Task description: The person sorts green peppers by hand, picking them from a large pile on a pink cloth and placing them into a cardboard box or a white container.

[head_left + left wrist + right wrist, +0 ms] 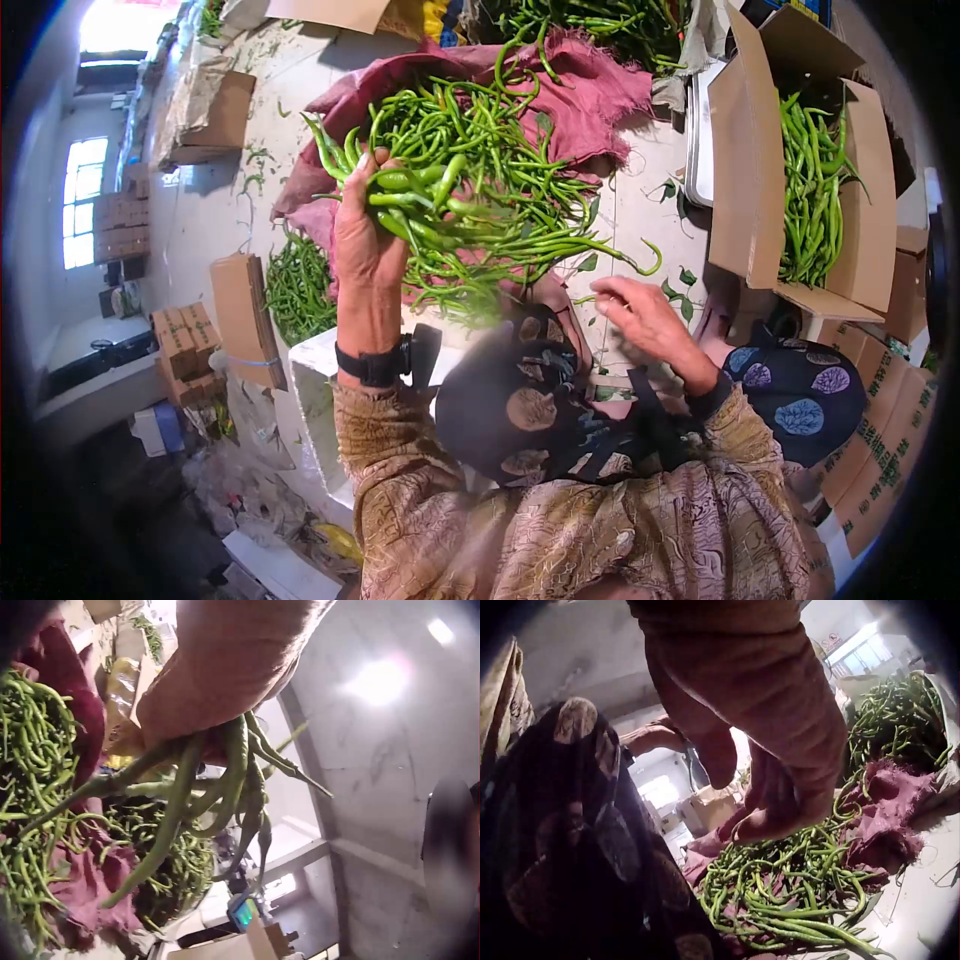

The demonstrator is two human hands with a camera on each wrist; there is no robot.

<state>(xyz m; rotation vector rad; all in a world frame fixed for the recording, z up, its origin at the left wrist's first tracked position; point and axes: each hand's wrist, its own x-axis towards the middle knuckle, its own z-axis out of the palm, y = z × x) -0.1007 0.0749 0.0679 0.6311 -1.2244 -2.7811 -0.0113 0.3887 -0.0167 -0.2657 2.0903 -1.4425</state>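
My left hand [372,240] is raised over the near left part of a pile and grips a bunch of long green chili peppers [405,198]. In the left wrist view the held peppers [176,817] fan out from under the hand [217,675], pointing several ways. Below lies a heap of loose green chili peppers [470,135], spread on a frayed pink cloth [590,90]. My right hand [650,320] hovers by the knee at the heap's near right side. Its fingers are loosely bent, with nothing between them in the right wrist view [757,735].
A cardboard box [745,170] of green peppers stands open at the right. More peppers [300,285] lie on the left floor, beside folded cardboard [245,310] and a white foam box [318,400]. Another pepper heap [640,30] is at the back. Leaves [680,290] litter the floor.
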